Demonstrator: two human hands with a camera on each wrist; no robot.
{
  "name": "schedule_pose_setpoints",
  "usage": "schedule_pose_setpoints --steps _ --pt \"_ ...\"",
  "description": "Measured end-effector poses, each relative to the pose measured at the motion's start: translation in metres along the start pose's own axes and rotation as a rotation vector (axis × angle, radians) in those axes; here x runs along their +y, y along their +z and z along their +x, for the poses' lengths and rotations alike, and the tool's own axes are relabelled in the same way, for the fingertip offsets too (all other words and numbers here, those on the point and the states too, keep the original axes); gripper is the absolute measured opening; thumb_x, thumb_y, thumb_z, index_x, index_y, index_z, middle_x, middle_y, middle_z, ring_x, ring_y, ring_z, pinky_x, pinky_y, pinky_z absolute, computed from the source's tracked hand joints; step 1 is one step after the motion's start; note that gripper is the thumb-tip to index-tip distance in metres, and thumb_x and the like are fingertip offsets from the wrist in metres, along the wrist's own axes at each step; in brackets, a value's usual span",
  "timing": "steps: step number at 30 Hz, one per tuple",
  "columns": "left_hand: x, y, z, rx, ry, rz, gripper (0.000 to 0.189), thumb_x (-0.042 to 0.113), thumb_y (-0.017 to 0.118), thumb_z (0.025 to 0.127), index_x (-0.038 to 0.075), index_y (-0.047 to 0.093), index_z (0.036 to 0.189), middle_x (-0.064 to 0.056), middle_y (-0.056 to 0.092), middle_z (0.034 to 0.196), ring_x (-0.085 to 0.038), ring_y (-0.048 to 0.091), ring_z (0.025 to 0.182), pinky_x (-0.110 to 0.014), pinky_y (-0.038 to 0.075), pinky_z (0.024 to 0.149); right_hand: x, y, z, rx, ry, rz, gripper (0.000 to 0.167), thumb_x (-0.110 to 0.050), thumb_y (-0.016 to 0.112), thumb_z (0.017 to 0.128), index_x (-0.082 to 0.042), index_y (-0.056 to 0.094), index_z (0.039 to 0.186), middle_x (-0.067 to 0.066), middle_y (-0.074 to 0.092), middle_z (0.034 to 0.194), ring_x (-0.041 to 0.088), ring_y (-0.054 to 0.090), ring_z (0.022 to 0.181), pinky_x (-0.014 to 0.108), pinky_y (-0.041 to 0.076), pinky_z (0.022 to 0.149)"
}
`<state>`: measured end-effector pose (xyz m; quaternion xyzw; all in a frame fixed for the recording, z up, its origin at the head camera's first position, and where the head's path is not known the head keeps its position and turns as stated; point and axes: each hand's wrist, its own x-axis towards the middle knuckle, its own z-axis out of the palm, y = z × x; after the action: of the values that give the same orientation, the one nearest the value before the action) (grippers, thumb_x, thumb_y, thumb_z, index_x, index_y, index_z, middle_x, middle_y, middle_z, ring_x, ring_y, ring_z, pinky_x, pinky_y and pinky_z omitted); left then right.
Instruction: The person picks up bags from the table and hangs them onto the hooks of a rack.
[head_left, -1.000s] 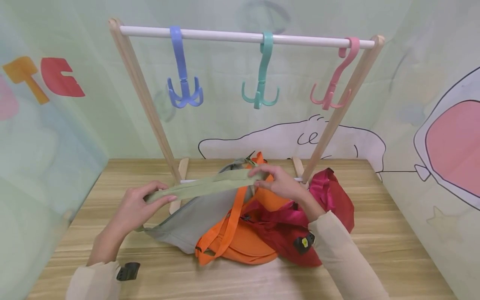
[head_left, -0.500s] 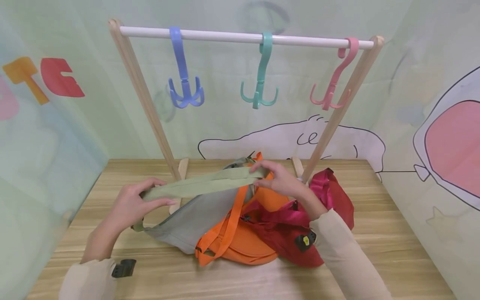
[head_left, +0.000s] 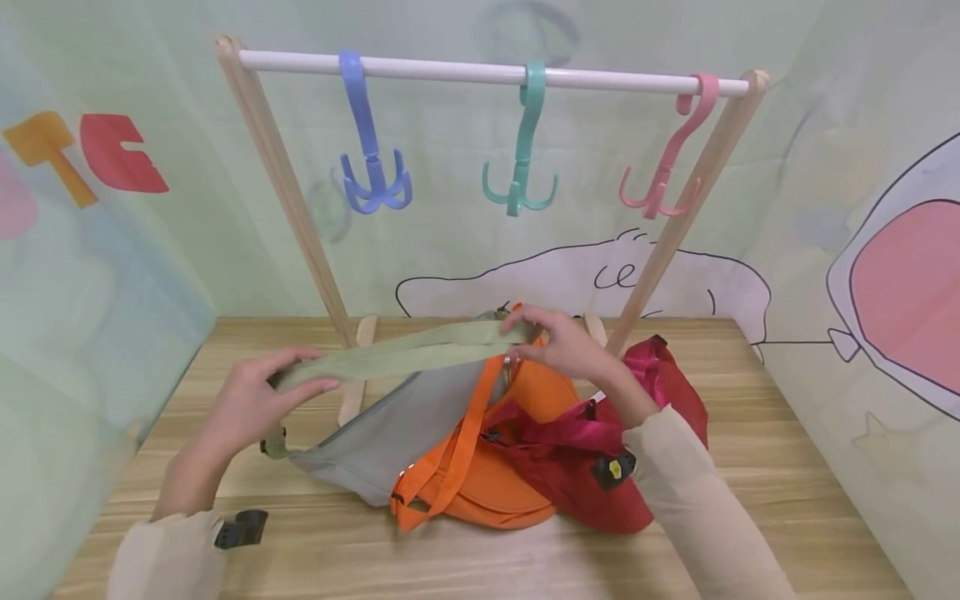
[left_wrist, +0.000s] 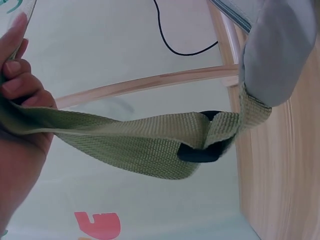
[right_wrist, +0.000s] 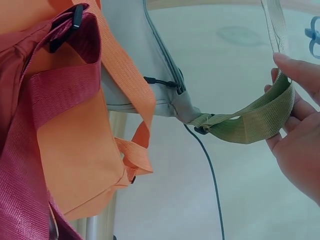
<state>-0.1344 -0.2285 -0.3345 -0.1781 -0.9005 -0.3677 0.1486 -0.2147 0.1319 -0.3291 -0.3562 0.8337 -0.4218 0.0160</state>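
Observation:
A pale green webbing strap [head_left: 405, 354] stretches between my hands above the table. My left hand [head_left: 247, 400] holds its left end, thumb below and fingers above; in the left wrist view, the strap runs to a dark buckle [left_wrist: 200, 152] on the grey bag [left_wrist: 280, 55]. My right hand [head_left: 566, 346] pinches the other end between thumb and fingers. Below the strap lies the grey bag [head_left: 405, 433], partly covered by an orange bag [head_left: 495, 492] with its own strap. A red bag [head_left: 585, 492] overlaps the orange one under my right wrist.
Behind the bags stands a wooden rack with a white bar [head_left: 442, 71]. From it hang a blue hook [head_left: 375, 183], a green hook [head_left: 519, 183] and a pink hook [head_left: 660, 183]. Printed cloth walls [head_left: 825, 150] enclose the wooden table [head_left: 795, 500].
My left hand has moved left and up, and my right hand has risen slightly, both keeping the strap. More of the strap shows between them. The orange and red bags have barely moved.

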Motion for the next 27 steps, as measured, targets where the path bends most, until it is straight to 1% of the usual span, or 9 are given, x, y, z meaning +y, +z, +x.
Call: schedule_pose_setpoints --steps 5,8,11,14,17,20,22,23,27 --pt "-0.0015 -0.0005 0.0026 0.063 0.070 0.019 0.027 0.008 0.076 0.073 0.000 0.068 0.098 -0.013 0.068 0.087 -0.001 0.051 0.059 -0.013 0.040 0.055 -0.0024 -0.0032 0.0018 0.015 -0.003 -0.005 0.022 0.000 0.068 0.080 -0.004 0.061 0.100 0.007 0.059 0.104 0.019 0.052 0.084 0.034 0.044 0.077" --pt "-0.0023 -0.0011 0.0027 0.093 0.093 0.021 0.027 0.007 0.077 0.071 0.001 0.069 0.096 -0.012 0.068 0.086 -0.001 0.049 0.057 -0.013 0.038 0.055 -0.0035 -0.0048 0.0021 0.020 0.006 0.001 0.021 -0.001 0.068 0.080 -0.005 0.062 0.100 0.006 0.059 0.105 0.018 0.053 0.083 0.031 0.044 0.076" --pt "-0.0020 -0.0019 0.0027 0.109 0.100 0.020 0.028 0.006 0.077 0.070 0.002 0.069 0.096 -0.012 0.068 0.086 0.000 0.049 0.056 -0.012 0.038 0.056 -0.0041 -0.0058 0.0022 0.016 0.011 0.014 0.021 -0.003 0.068 0.080 -0.005 0.063 0.100 0.006 0.060 0.106 0.017 0.053 0.083 0.031 0.044 0.075" --pt "-0.0016 -0.0023 0.0027 0.115 0.084 0.012 0.028 0.006 0.077 0.070 0.003 0.069 0.097 -0.012 0.068 0.085 -0.001 0.046 0.052 -0.013 0.037 0.054 -0.0035 -0.0064 0.0019 0.010 0.007 0.039 0.018 -0.005 0.065 0.083 -0.005 0.063 0.102 0.007 0.060 0.106 0.017 0.054 0.083 0.033 0.044 0.074" --pt "-0.0013 -0.0028 0.0030 0.116 0.065 0.002 0.028 0.006 0.077 0.071 0.003 0.069 0.098 -0.011 0.067 0.079 -0.004 0.038 0.045 -0.016 0.035 0.050 -0.0029 -0.0071 0.0017 0.006 0.005 0.062 0.016 -0.005 0.061 0.087 -0.004 0.063 0.103 0.007 0.060 0.106 0.018 0.054 0.083 0.037 0.044 0.074" --pt "-0.0005 -0.0037 0.0037 0.110 0.037 0.004 0.028 0.008 0.076 0.073 0.004 0.068 0.099 -0.010 0.067 0.079 -0.005 0.038 0.045 -0.017 0.035 0.049 -0.0026 -0.0075 0.0016 0.005 0.014 0.067 0.016 -0.004 0.058 0.089 -0.005 0.063 0.104 0.006 0.060 0.105 0.017 0.053 0.083 0.038 0.044 0.074" --pt "0.0005 -0.0046 0.0040 0.101 0.015 0.012 0.028 0.011 0.075 0.074 0.004 0.068 0.101 -0.010 0.067 0.083 -0.004 0.042 0.048 -0.015 0.036 0.052 -0.0026 -0.0077 0.0018 0.006 0.011 0.063 0.017 -0.003 0.057 0.089 -0.005 0.063 0.104 0.005 0.060 0.105 0.018 0.053 0.083 0.036 0.044 0.074" --pt "0.0013 -0.0050 0.0042 0.097 0.005 0.016 0.028 0.011 0.075 0.075 0.004 0.068 0.101 -0.011 0.068 0.087 -0.003 0.045 0.051 -0.015 0.037 0.053 -0.0028 -0.0078 0.0018 0.007 0.006 0.061 0.017 -0.002 0.057 0.088 -0.004 0.063 0.104 0.006 0.061 0.105 0.018 0.053 0.083 0.036 0.044 0.074" --pt "0.0026 -0.0056 0.0053 0.109 0.011 0.024 0.029 0.010 0.075 0.075 0.004 0.067 0.102 -0.012 0.067 0.092 0.000 0.051 0.060 -0.012 0.038 0.059 -0.0046 -0.0085 0.0023 0.008 -0.008 0.055 0.018 0.000 0.057 0.088 -0.003 0.063 0.104 0.006 0.061 0.103 0.018 0.054 0.082 0.032 0.044 0.074"
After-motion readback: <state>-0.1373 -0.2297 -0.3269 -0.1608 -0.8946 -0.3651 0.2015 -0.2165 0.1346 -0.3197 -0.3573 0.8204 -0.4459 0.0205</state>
